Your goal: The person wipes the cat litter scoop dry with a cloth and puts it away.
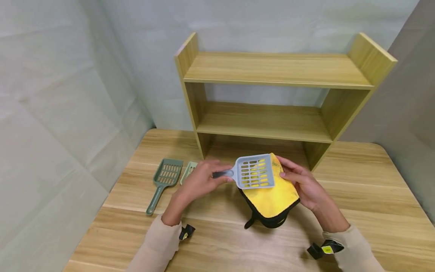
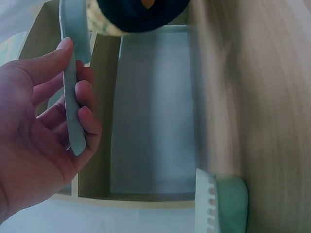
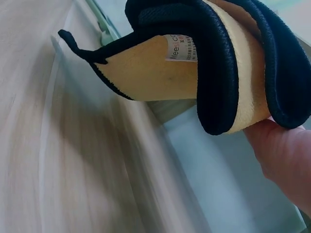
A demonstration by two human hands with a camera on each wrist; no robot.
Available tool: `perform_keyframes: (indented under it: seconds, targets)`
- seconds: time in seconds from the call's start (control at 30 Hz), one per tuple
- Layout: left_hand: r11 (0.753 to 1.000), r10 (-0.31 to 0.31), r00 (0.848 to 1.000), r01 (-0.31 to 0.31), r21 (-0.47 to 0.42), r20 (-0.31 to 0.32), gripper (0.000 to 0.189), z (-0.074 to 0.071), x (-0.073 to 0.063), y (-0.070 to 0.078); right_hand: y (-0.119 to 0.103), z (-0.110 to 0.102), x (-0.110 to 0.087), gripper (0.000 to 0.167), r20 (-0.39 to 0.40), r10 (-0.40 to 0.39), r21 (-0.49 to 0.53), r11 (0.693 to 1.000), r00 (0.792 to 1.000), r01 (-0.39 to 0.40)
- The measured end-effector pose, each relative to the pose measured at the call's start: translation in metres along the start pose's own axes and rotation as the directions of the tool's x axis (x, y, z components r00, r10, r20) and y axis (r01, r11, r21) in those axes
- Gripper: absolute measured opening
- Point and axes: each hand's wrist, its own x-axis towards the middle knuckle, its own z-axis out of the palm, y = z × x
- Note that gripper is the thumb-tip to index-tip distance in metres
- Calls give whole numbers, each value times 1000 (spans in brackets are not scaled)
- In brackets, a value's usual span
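Note:
My left hand (image 1: 200, 179) grips a blue-grey slotted litter scoop (image 1: 256, 170) by its dark handle. In the left wrist view, the fingers curl round that handle (image 2: 73, 107). A folded yellow cloth (image 1: 272, 200) with black edging is in my right hand (image 1: 307, 187), the thumb on top and fingers at its far side. The scoop's head lies over the upper left part of the cloth, and yellow shows through the slots. In the right wrist view the cloth (image 3: 146, 77) hangs in loose folds, showing a printed white label (image 3: 181, 48).
A dark green litter scoop (image 1: 166, 175) lies on the wooden table (image 1: 210, 241) to the left. Beside it is a light green scoop (image 1: 188, 172), partly hidden by my left hand. A wooden shelf unit (image 1: 265, 121) stands at the back, before pale sheeting.

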Motion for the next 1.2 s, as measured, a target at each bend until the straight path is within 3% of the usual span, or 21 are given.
perform_keyframes:
  seconds: [0.43, 0.73, 0.93, 1.2]
  targets:
    - [997, -56, 998, 56, -49, -5, 43, 14, 7, 7, 11, 5, 4, 48, -46, -14, -106, 994, 999, 9]
    - [994, -67, 998, 68, -84, 17, 41, 10, 2, 3, 10, 6, 2, 51, -31, -12, -144, 990, 999, 8]
    - [998, -60, 998, 60, -36, 6, 38, 5, -3, -3, 2, 4, -5, 51, -40, -4, -141, 990, 999, -1]
    - [999, 2, 999, 0, 49, -41, 36, 2, -8, -8, -2, -1, -13, 54, -37, -21, -123, 992, 999, 16]
